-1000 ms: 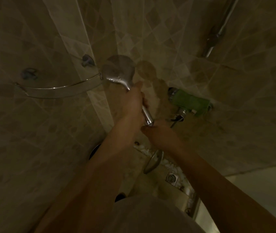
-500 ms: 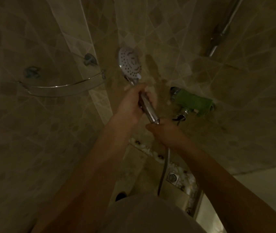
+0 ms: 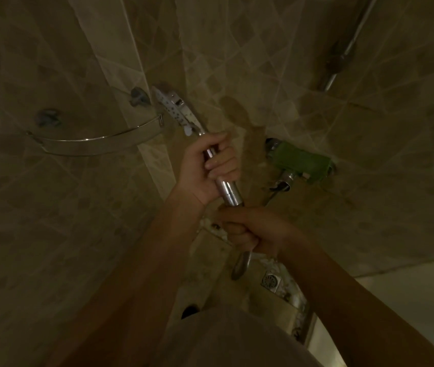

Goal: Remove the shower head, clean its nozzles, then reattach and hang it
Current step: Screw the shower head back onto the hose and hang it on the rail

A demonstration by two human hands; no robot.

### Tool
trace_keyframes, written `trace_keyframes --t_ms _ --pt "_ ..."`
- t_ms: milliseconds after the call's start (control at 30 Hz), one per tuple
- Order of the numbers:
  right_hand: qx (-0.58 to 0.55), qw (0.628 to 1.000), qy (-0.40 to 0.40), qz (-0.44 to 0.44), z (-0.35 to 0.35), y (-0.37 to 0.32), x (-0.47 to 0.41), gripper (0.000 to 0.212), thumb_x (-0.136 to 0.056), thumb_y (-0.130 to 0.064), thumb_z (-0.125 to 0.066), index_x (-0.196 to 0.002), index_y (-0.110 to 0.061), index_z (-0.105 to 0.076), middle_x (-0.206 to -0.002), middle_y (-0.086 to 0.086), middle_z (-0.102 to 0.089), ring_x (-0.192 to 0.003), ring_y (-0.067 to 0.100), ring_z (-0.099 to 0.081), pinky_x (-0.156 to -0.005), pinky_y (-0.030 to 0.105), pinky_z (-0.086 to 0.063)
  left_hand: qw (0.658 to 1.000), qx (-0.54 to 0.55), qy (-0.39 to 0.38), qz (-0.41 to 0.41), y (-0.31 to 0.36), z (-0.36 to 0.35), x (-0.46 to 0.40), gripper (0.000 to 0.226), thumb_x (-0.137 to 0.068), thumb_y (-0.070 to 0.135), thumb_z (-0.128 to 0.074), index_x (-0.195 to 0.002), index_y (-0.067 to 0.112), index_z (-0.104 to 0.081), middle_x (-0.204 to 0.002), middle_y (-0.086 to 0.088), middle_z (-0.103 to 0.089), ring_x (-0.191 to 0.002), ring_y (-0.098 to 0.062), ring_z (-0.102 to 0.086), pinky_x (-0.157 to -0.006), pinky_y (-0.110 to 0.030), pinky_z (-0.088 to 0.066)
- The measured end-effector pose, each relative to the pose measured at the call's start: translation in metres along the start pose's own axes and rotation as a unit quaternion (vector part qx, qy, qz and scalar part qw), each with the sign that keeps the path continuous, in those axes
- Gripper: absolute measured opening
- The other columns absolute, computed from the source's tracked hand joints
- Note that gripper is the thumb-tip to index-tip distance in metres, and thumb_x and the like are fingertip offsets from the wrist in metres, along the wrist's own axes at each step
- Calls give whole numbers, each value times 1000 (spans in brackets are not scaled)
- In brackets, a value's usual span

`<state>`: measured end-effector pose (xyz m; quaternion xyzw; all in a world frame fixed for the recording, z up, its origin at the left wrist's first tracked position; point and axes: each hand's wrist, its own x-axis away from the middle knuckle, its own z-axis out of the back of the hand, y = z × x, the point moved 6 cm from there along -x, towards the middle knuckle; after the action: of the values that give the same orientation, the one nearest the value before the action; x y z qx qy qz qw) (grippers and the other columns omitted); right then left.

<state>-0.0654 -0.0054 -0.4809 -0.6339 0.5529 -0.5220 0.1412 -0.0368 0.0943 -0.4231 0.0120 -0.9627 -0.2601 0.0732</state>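
Tiled wall (image 3: 237,49) behind; left hand (image 3: 205,168) grips shower head (image 3: 176,109) angled up-left; right hand (image 3: 253,229) clenches hose (image 3: 241,263).

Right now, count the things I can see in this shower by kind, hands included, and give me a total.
Hands: 2, left hand and right hand
Shower head: 1
Hose: 1
Green-wrapped tap: 1
Corner shelf: 1
Floor drain: 1
Wall rail: 1
Total: 8
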Motion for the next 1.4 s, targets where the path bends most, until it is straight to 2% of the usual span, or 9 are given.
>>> trace_keyframes --t_ms 267,467,633,733,833,967,1067,1267,1400 --pt "324 883 320 116 27 -29 8 33 -90 -23 -64 -60 -20 -51 -46 -9 -48 -35 -1 -43 -39 16 -34 928 -113 335 -115 6 23 -1 32 -90 10 -69 -61 15 -57 -41 6 -45 -32 -8 -42 -37 -18 -39" --pt "-22 999 32 10 -2 -3 5 36 -85 -24 -67 -61 -27 -40 -47 -9 -32 -34 4 -24 -31 15 -21 998 52 35 -28 6 10 -2 39 -91 27 -54 -53 18 -45 -42 8 -23 -33 -7 -21 -36 -19 -24" --pt "177 943 265 91 25 -25 8 35 -85 -27 -66 -56 -22 -47 -47 -4 -42 -36 9 -39 -34 19 -31 969 -64 235 -27 3 20 -7 10 -94 9 -61 -84 8 -59 -62 -5 -57 -53 -18 -56 -54 -27 -54" --pt "340 867 343 125 41 -34 12 25 -90 -18 -62 -66 -15 -56 -55 -3 -51 -41 1 -46 -39 14 -35 942 -80 324 -40 -8 20 -10 19 -92 6 -64 -75 10 -55 -61 -3 -50 -49 -16 -48 -50 -29 -45" --pt "331 876 318 144 39 -28 11 18 -88 -13 -64 -72 -19 -57 -57 -4 -54 -41 -2 -48 -40 12 -35 929 -86 350 -82 -11 23 -10 35 -92 10 -63 -62 17 -47 -47 5 -36 -35 -8 -32 -38 -20 -30" --pt "39 995 88 31 24 -4 9 34 -86 -21 -68 -59 -25 -47 -46 -7 -37 -33 6 -29 -32 17 -25 995 -9 99 -17 -12 11 -14 49 -89 20 -62 -45 23 -42 -36 8 -33 -27 -8 -26 -35 -20 -19" --pt "-40 999 -28 2 11 -3 12 40 -91 -23 -61 -55 -28 -43 -45 -10 -29 -33 3 -23 -30 15 -21 998 52 -19 5 -9 -3 -12 35 -90 23 -56 -56 17 -49 -38 6 -36 -31 -8 -29 -38 -20 -25" --pt "264 899 327 120 40 -26 12 28 -88 -23 -65 -64 -22 -51 -52 -6 -49 -35 1 -44 -37 16 -35 936 -121 327 -41 -13 22 -18 20 -92 13 -69 -77 12 -56 -55 0 -50 -43 -13 -47 -44 -25 -43" --pt "240 926 269 110 35 -20 9 37 -84 -23 -69 -54 -25 -49 -46 -9 -46 -35 3 -42 -41 22 -34 969 -24 245 -22 -16 25 -17 46 -93 16 -59 -52 23 -39 -39 8 -28 -29 -8 -25 -35 -19 -23"
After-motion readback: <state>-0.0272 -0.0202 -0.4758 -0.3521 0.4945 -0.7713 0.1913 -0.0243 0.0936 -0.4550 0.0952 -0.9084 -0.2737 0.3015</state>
